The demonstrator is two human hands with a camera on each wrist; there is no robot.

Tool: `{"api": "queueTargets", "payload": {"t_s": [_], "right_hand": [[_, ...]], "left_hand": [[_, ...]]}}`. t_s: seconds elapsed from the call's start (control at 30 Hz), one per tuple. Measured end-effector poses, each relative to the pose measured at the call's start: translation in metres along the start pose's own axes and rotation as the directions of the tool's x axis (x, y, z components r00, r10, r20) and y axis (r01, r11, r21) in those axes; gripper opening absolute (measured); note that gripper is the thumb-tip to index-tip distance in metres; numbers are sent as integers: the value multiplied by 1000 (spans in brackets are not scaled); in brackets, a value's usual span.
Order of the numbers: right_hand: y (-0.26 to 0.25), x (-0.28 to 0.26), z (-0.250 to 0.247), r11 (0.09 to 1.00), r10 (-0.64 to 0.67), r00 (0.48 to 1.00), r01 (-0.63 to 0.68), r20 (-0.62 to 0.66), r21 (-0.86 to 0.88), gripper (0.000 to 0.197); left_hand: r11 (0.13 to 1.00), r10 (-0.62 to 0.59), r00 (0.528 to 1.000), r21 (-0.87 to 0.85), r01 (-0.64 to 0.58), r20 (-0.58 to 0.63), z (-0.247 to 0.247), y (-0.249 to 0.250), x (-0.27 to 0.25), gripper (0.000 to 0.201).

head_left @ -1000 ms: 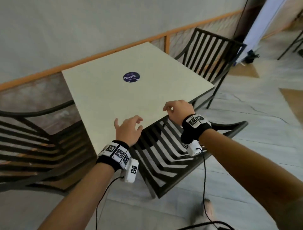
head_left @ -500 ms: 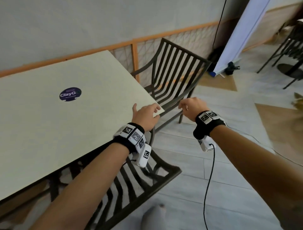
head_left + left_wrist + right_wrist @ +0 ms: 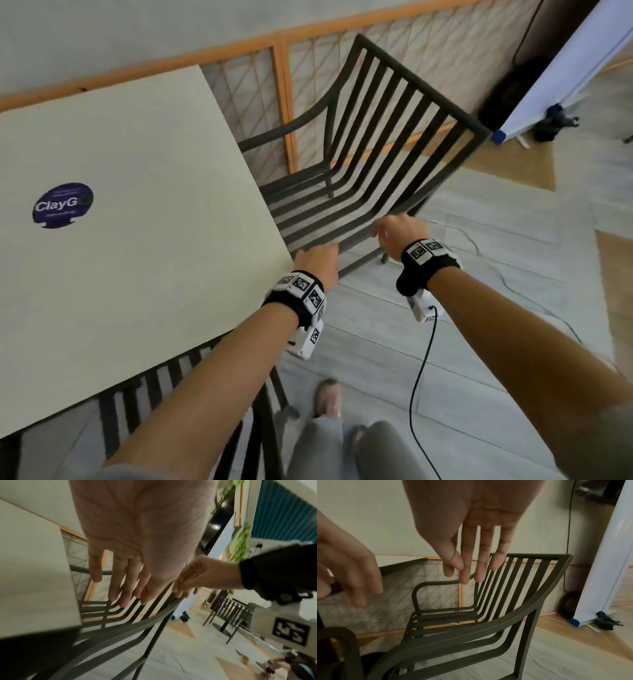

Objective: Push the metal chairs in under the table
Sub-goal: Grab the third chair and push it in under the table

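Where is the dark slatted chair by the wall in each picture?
Head: the slatted chair stands upper middle, right of the table.
Left wrist: lower middle, its armrest curving below the left hand.
Right wrist: centre and right.
Shared landmark: the blue-footed white banner.

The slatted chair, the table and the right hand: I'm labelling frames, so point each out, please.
slatted chair point(image 3: 404, 113): head view, a backrest slat.
table point(image 3: 154, 274): head view, bare top near its front.
right hand point(image 3: 399, 234): head view, back of the hand.
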State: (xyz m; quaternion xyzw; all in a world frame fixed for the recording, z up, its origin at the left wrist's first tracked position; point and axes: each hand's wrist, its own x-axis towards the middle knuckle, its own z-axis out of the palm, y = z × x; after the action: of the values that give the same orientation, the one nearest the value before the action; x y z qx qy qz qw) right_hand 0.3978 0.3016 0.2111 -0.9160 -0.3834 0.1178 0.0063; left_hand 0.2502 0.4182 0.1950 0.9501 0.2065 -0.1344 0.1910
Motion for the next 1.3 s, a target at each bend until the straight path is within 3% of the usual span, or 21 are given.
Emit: {"api": "queueTargets", "payload": {"t_s": [0.13, 0.27, 0.43, 0.57, 0.7, 0.9, 1.1, 1.3], "right_hand": [[23, 57, 36, 994, -34, 988, 49, 150, -100, 39], [53, 97, 67, 985, -58, 975, 91, 214, -147, 46], [106, 138, 89, 959, -80, 974, 134, 214, -249, 54], [127, 162, 106, 906, -126, 947, 230, 294, -355, 59], [125, 170, 112, 883, -186, 929, 301, 321, -361, 55], [107, 169, 116, 877, -204, 921, 323, 332, -355, 47], [62, 192, 125, 882, -229, 916, 339, 329, -329, 48], [55, 193, 125, 890, -220, 917, 328, 332, -316, 48]], "left_hand": [[991, -126, 989, 49, 122, 79, 40, 18, 53, 43], [953, -291, 939, -27, 301, 184, 79, 25, 91, 48], [924, -377, 906, 5, 383, 194, 104, 25, 122, 68], [912, -406, 902, -2, 410, 149, 113, 23, 147, 57], [900, -428, 888, -8, 435, 167, 121, 12, 159, 42], [877, -476, 855, 41, 479, 206, 117, -10, 159, 51], [780, -615, 753, 37, 625, 236, 92, -49, 179, 51], [767, -619, 735, 9, 642, 274, 89, -59, 180, 64]]}}
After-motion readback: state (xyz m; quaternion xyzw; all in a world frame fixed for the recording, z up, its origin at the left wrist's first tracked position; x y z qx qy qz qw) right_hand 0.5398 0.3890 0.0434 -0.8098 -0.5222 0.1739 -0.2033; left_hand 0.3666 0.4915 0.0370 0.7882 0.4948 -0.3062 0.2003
